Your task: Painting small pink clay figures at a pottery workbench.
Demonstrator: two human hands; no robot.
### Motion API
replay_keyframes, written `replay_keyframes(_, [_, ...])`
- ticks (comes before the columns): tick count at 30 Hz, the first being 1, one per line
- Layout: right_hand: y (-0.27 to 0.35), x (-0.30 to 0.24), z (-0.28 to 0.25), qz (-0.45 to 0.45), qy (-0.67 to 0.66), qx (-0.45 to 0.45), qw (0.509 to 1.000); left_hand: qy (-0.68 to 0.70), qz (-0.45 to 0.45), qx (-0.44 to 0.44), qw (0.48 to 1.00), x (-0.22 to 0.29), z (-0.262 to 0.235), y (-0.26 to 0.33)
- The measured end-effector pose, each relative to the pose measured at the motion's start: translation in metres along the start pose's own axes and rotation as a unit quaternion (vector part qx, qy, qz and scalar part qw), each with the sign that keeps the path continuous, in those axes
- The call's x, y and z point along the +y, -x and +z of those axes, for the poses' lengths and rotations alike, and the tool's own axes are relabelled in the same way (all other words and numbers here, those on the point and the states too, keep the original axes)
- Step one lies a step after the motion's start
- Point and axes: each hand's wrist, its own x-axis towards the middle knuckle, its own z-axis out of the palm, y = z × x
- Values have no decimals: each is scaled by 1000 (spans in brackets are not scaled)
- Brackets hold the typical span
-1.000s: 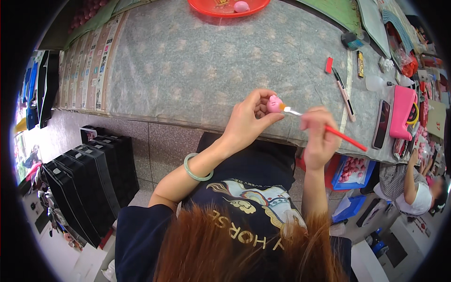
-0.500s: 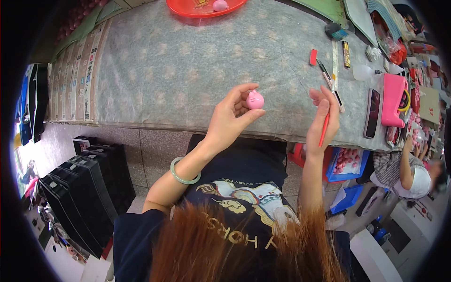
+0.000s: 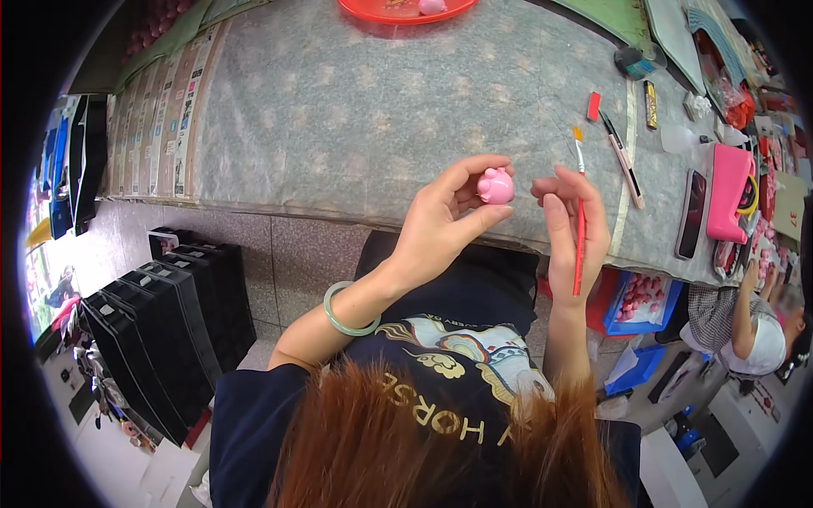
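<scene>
My left hand point(image 3: 445, 220) pinches a small pink figurine point(image 3: 495, 186) between thumb and fingers, just in front of the table's near edge. A pale green bangle point(image 3: 343, 311) sits on that wrist. My right hand point(image 3: 574, 229) grips a thin red-handled paintbrush point(image 3: 579, 241), held upright with its bristle tip pointing up. The brush tip stands a little to the right of the figurine and does not touch it.
The grey patterned table point(image 3: 339, 110) holds a red tray point(image 3: 406, 8) at the far edge and pens, a phone point(image 3: 693, 213) and a pink case point(image 3: 730, 193) at the right. Black stacked trays point(image 3: 161, 330) stand on the floor at the left. Another person point(image 3: 754, 326) sits at the lower right.
The brush has lifted off the figurine and turned from slanting across to upright. Both hands have drawn slightly apart, and my left hand has turned the figurine.
</scene>
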Motion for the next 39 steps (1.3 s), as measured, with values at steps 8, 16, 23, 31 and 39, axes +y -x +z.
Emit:
replay_keyframes(8, [6,-10,-1,33,-33,4,999,-56,66,27,996,-6,1,2])
replay_keyframes(16, [9,-17,-6,-162,-102,6,981,-208,142,37,967,-11,-3,1])
replay_keyframes(23, [-3,-20,-11,-28,33,108,993,-204,173,31,963,-12,-4,-3])
replay_keyframes(31, [-3,-12,-9,-6,51,85,995,-44,-15,31,998,1,1,2])
replay_keyframes(39, [2,-17,-9,-147,-24,-57,987,49,-62,19,997,1,-1,-1])
